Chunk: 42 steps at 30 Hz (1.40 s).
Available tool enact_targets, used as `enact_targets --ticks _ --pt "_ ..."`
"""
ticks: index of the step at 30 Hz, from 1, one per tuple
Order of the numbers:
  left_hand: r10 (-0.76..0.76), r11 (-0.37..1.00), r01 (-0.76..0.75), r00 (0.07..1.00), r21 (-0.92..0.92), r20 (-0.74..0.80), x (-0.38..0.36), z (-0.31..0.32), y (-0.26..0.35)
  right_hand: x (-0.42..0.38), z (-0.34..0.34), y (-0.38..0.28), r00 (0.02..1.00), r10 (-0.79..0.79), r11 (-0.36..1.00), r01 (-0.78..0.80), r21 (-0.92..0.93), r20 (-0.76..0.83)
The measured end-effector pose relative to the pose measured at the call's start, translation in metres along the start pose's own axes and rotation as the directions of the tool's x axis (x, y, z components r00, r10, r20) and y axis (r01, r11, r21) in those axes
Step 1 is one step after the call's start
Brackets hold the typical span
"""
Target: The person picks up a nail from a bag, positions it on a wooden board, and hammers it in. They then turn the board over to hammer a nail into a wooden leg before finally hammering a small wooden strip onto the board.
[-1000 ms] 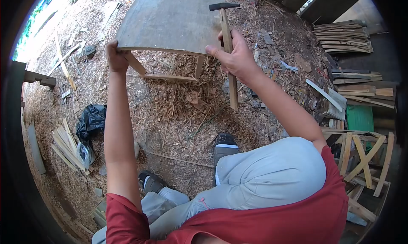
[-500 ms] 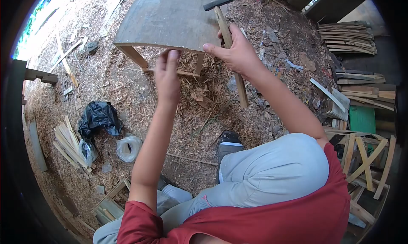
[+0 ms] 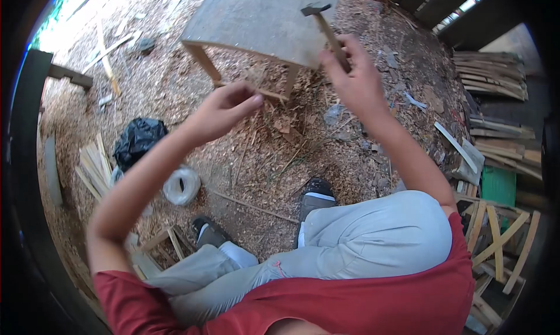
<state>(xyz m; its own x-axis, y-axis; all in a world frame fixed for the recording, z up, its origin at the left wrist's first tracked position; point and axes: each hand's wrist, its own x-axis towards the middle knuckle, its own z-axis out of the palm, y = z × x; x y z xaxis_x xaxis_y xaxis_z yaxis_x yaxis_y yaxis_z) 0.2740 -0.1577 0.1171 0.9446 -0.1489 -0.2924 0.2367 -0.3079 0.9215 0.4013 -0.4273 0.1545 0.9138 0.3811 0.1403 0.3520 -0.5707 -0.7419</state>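
Observation:
A hammer (image 3: 330, 34) with a dark head and a wooden handle is in my right hand (image 3: 357, 78), its head up and tilted to the left. The hand is beside the right front corner of a grey-topped wooden piece (image 3: 256, 20) with wooden legs. My left hand (image 3: 230, 110) is in front of that piece's lower rail, thumb and fingers brought close together. Whatever is between those fingertips, if anything, is too small to make out.
Wood shavings cover the ground. At the left are a black plastic bag (image 3: 139, 141), a clear roll (image 3: 181, 186) and thin wood strips (image 3: 93, 169). Stacked slats (image 3: 491, 74), a green object (image 3: 498, 185) and crossed wooden pieces (image 3: 501, 239) are at the right.
My left hand has moved down and away from the edge of the top, its elbow swinging left. My right hand has lifted the hammer, gripping nearer its head. The view has shifted slightly.

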Motion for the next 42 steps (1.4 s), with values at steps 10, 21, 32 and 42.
enact_targets --ticks 10,21,32,42 --pt "0.136 0.781 0.048 0.96 0.622 -0.245 -0.237 -0.088 -0.054 -0.024 0.059 -0.108 0.779 -0.286 0.944 0.131 0.302 0.558" --pt "0.197 0.734 0.219 0.836 0.642 -0.511 -0.266 -0.017 -0.209 -0.137 0.304 -0.106 0.597 -0.421 0.855 0.01 0.518 0.683" --pt "0.283 0.701 0.191 0.81 0.687 -0.513 -0.25 -0.008 -0.228 -0.161 0.357 -0.075 0.698 -0.215 0.956 0.006 0.295 0.683" --pt "0.306 0.622 0.177 0.842 0.763 -0.445 -0.238 -0.011 -0.238 -0.159 0.357 -0.07 0.708 -0.221 0.948 -0.005 0.318 0.671"
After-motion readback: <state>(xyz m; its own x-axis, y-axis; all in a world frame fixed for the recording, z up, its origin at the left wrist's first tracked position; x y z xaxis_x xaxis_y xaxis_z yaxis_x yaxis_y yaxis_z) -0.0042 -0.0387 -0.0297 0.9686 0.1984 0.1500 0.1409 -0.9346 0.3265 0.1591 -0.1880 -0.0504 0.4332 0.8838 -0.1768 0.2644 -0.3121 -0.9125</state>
